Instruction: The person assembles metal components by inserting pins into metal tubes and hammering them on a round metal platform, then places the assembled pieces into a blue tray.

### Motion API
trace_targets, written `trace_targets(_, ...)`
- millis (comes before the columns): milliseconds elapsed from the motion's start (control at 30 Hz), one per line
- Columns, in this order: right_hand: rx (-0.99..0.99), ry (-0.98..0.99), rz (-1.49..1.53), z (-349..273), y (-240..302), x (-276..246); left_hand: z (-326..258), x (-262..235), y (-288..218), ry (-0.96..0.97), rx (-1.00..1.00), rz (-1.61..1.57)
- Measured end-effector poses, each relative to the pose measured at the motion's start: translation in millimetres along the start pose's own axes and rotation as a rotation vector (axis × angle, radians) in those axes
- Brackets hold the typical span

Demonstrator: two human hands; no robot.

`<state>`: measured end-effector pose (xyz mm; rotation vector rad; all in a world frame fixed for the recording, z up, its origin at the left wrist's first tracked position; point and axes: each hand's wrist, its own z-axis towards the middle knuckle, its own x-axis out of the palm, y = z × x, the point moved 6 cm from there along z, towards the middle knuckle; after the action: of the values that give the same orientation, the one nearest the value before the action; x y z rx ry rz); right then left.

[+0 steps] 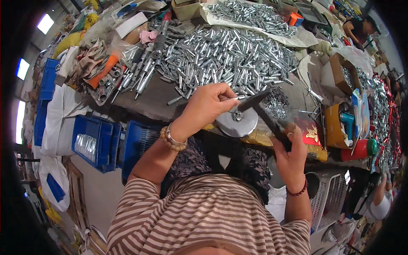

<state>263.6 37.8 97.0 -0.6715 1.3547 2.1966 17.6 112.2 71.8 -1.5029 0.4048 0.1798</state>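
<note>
My left hand [209, 103] pinches a small silver metal piece [240, 97] between thumb and fingertips. It is held above a round grey metal disc [248, 126] at the table's near edge, where more small metal bits lie. My right hand [291, 154] is wrapped round the handle of a hammer [268, 120]. The hammer's dark head is close to the tip of the pinched piece, over the disc; whether they touch I cannot tell. Beyond my hands spreads a large heap of shiny metal tubes [229, 55]. A smaller pile of little metal parts [276, 104] lies beside the hammer head.
Larger metal tools [146, 72] and an orange cone-shaped item [105, 70] lie at the left. Blue bins [95, 142] stand below the table's left side. A red packet [309, 129], a yellow box [335, 125] and a red bottle [358, 150] are at the right. Another person [359, 32] sits far right.
</note>
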Motion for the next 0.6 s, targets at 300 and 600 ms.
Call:
trace_targets(300, -0.194, -0.053, -0.304, 20, 19, 3, 3, -2, -6, -0.028, -0.009, 0.083)
trace_targets(600, -0.206, -0.075, -0.318, 25, 26, 0, 3, 1, -4, -0.015, 0.017, 0.097)
